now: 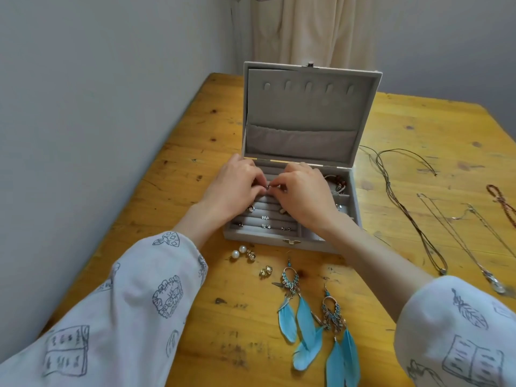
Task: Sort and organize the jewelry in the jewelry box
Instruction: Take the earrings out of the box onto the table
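A grey velvet jewelry box [282, 241] stands open on the wooden table, its lid [307, 113] upright. My left hand [237, 185] and my right hand [304, 191] meet over the ring rolls, both pinching one small dark earring [267, 187] between their fingertips. Several small stud earrings [265, 222] sit in the front ring rolls. A beaded bracelet [336, 182] lies in the right rear compartment, partly hidden by my right hand.
In front of the box lie pearl earrings [242, 252], a gold earring [265, 271] and two blue feather earrings [315, 317]. Several cord and chain necklaces [435, 227] spread over the table's right side. A wall runs along the left edge; a curtain hangs behind.
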